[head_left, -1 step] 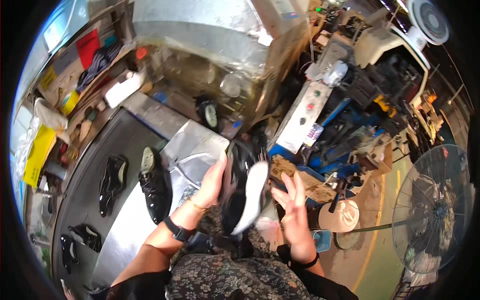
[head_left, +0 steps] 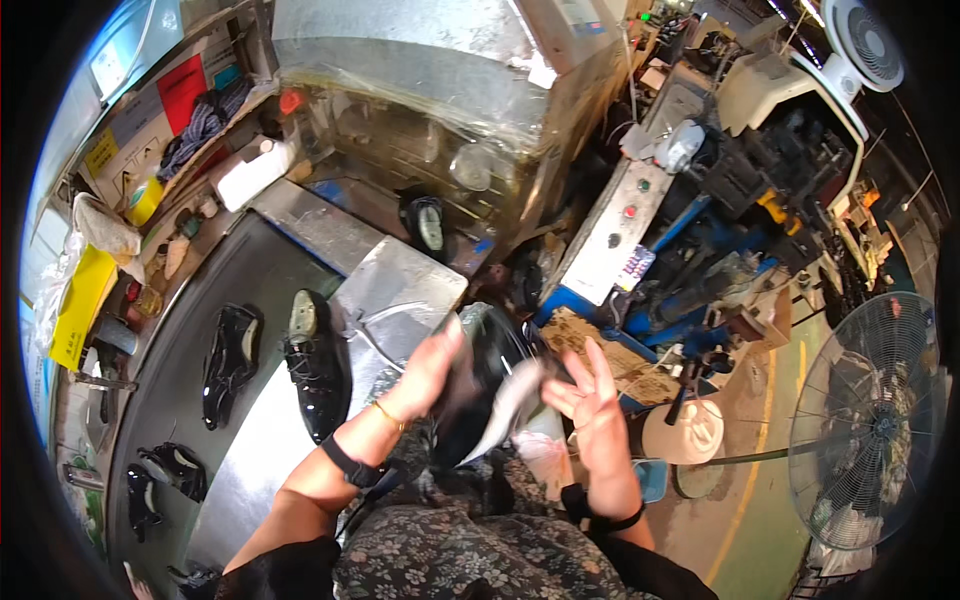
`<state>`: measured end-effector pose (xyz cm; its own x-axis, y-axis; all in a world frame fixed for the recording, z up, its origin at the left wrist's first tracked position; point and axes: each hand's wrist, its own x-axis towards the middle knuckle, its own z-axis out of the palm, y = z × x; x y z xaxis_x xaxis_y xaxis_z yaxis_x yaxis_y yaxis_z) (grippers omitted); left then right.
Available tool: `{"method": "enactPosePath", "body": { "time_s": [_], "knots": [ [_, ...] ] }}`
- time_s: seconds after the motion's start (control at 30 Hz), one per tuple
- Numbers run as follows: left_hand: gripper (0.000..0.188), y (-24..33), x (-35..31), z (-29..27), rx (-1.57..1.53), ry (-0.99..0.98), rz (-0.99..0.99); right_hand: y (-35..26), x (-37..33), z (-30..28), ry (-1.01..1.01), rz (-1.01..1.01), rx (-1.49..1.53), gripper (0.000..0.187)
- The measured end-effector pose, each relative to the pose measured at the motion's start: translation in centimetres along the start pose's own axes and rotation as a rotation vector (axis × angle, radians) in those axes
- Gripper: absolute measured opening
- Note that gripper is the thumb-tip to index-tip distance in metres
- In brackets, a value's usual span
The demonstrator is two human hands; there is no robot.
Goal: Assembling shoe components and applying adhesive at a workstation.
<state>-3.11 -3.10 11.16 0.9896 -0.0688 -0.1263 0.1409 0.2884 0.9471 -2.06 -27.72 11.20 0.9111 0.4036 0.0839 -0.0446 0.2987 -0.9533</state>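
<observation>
My left hand (head_left: 428,375) grips a glossy black shoe (head_left: 492,345) by its left side, in front of my waist. Along the shoe's right side lies a white, sole-shaped piece (head_left: 510,405), smeared by motion; whether it is fixed to the shoe I cannot tell. Beside this piece is my right hand (head_left: 597,420), palm turned inward and fingers spread. Its fingertips come close to the white edge, but contact is unclear. Left of my left hand, a black lace-up shoe (head_left: 318,370) rests on the edge of a metal plate.
More black shoes (head_left: 232,365) lie on the dark conveyor belt (head_left: 285,265) at left. Another shoe (head_left: 426,222) stands under the metal hood (head_left: 410,60). A machine with a button panel (head_left: 618,235), a pale bucket (head_left: 683,432) and a large fan (head_left: 865,420) are at right.
The shoe in my left hand has tipped and shows more of its upper. The white piece has shifted toward my right hand and blurred. My right fingers are closer to it.
</observation>
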Motion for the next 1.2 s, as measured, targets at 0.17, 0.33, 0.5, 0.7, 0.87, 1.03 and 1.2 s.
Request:
{"method": "enactPosePath", "body": {
  "time_s": [0.17,0.33,0.5,0.7,0.87,1.03,1.2],
  "knots": [
    [0.053,-2.6,-7.3,0.6,0.87,-0.233,-0.02,0.8,0.4,0.1,-0.639,0.576,-0.397,0.059],
    [0.06,-1.5,-9.6,-6.4,0.951,0.23,0.353,5.7,-4.1,-4.8,-0.019,0.784,0.276,0.062],
    [0.062,-4.2,-10.7,-15.6,1.264,0.826,0.17,6.9,7.0,-1.7,0.316,0.3,0.215,0.049],
    [0.076,-5.2,-8.4,-18.1,1.146,0.93,0.078,19.1,28.8,0.6,0.089,-0.083,-0.985,0.082],
    [0.073,-5.2,-7.7,-18.7,1.133,1.065,0.021,23.8,37.2,6.0,-0.268,0.195,-0.875,0.119],
    [0.062,-6.2,-9.5,-22.3,0.635,1.034,0.179,23.6,31.6,10.0,-0.379,0.009,-0.987,0.1],
    [0.062,-2.2,-5.7,-13.9,-0.244,0.952,0.16,12.5,11.5,17.0,-0.607,0.428,0.168,0.087]
  ]
}}
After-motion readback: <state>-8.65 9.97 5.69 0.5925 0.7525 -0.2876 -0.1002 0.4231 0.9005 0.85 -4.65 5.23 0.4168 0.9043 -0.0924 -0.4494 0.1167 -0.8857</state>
